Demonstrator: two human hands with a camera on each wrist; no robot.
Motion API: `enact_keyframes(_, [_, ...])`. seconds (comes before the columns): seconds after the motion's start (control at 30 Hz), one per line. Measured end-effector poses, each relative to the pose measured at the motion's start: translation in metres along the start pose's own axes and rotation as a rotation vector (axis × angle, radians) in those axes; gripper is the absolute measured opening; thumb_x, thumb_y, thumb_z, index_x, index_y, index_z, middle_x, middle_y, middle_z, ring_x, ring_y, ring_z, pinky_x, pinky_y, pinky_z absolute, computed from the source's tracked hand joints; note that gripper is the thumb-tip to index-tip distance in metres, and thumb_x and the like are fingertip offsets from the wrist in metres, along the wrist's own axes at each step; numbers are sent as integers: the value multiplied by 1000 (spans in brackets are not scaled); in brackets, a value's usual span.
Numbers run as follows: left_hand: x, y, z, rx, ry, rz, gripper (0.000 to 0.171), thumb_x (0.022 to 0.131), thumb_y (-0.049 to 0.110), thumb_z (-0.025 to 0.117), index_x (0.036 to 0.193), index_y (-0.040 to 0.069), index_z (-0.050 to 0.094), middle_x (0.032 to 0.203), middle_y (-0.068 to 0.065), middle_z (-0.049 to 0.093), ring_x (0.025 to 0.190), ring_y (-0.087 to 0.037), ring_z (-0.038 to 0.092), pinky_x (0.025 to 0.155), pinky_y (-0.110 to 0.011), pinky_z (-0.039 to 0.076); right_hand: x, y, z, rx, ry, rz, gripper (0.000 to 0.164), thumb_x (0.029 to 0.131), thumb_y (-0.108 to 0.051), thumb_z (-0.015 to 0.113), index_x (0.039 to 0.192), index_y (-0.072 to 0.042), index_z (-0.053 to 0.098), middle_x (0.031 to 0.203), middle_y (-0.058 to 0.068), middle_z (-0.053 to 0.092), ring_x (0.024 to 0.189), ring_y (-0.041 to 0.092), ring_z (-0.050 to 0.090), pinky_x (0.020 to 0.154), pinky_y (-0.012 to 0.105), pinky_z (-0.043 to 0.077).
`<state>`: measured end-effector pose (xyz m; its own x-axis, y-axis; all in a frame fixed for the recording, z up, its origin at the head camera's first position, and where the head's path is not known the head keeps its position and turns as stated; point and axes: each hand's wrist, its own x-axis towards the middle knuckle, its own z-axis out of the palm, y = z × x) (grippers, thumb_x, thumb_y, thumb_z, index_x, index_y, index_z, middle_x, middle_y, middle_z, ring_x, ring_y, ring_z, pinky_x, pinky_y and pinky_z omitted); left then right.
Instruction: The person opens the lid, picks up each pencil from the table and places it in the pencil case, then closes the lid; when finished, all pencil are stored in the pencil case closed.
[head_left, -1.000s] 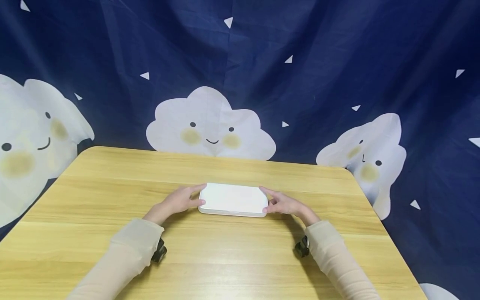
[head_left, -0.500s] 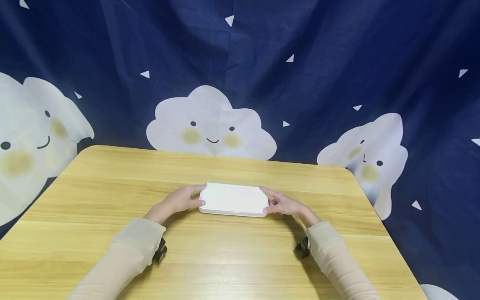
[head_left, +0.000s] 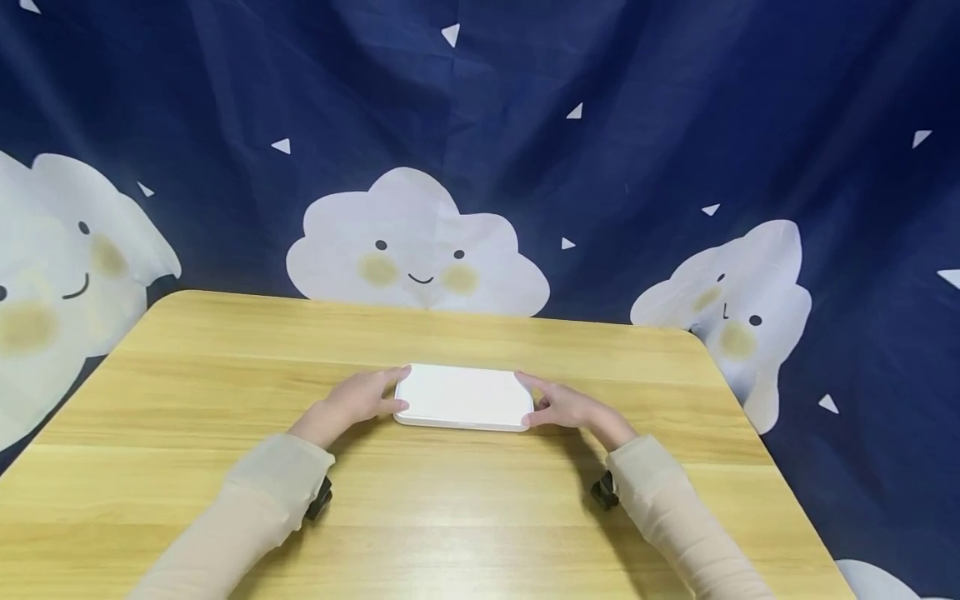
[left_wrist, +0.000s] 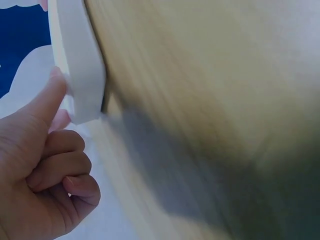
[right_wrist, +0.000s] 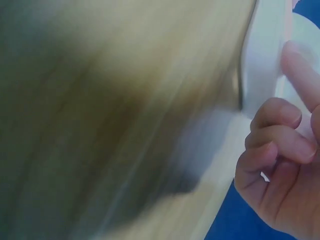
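Observation:
A flat white box [head_left: 465, 398] with angled corners lies lengthwise across the table, its long side toward me. At its left end my left hand [head_left: 358, 398] holds the corners, thumb at the front and index finger at the back. My right hand [head_left: 573, 407] grips the opposite end in the same way. From the left wrist, the box's pale side wall [left_wrist: 82, 65] shows close under the thumb [left_wrist: 52, 92], while the other fingers are curled into the palm. The right wrist view has the box's other end [right_wrist: 262, 55] at its upper right, with the thumb [right_wrist: 300, 72] against its edge.
The wood-grain table [head_left: 450, 517] has rounded far corners. Behind it hangs a dark blue curtain [head_left: 510, 83] printed with smiling clouds and small white triangles. Small black cameras [head_left: 318, 500] sit at both wrists below the pale sleeves [head_left: 247, 508].
The whole head view has shifted slightly. Both hands keep their hold on the box's ends, and the box stays at about the same place on the table.

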<state>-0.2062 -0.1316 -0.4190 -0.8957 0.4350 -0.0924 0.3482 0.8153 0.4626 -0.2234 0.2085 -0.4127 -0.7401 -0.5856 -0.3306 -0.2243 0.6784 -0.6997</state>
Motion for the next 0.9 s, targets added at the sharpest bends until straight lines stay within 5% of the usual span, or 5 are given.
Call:
enact_keyframes(0.33, [1, -3, 0, -30, -7, -8, 61, 86, 27, 63, 137, 4, 40, 135, -19, 44, 121, -39, 43, 96, -50, 36, 3, 3, 0, 27, -8, -3, 83, 85, -21, 65, 147, -9, 11, 55, -5, 28, 53, 11, 28, 52, 23, 28])
enact_keyframes(0.43, [2, -4, 0, -48, -8, 0, 60, 86, 26, 62, 138, 4, 39, 136, -19, 43, 122, -38, 42, 97, -50, 34, 4, 5, -2, 43, -7, -29, 83, 85, -20, 65, 146, -6, 12, 66, -2, 41, 53, 11, 28, 53, 23, 29])
enact_keyframes(0.6, [5, -3, 1, -64, -25, -2, 61, 87, 26, 62, 139, 4, 37, 138, -19, 41, 124, -38, 40, 99, -50, 33, 5, 6, -6, 26, -13, -54, 81, 85, -18, 65, 145, -2, 13, 64, -2, 40, 52, 10, 28, 53, 22, 28])
enact_keyframes(0.67, [6, -3, 2, -64, -27, -5, 62, 87, 27, 62, 139, 4, 37, 138, -19, 41, 123, -38, 40, 99, -50, 33, 6, 5, -7, 16, -19, -52, 81, 85, -18, 65, 145, -2, 13, 54, -4, 26, 50, 10, 26, 51, 21, 27])
enact_keyframes(0.9, [8, -5, 3, -61, -29, -6, 63, 87, 29, 61, 140, 5, 36, 138, -20, 40, 122, -40, 41, 98, -51, 33, 8, 5, -8, 0, -24, -46, 81, 85, -18, 64, 145, 0, 12, 55, -5, 28, 53, 11, 28, 52, 21, 28])
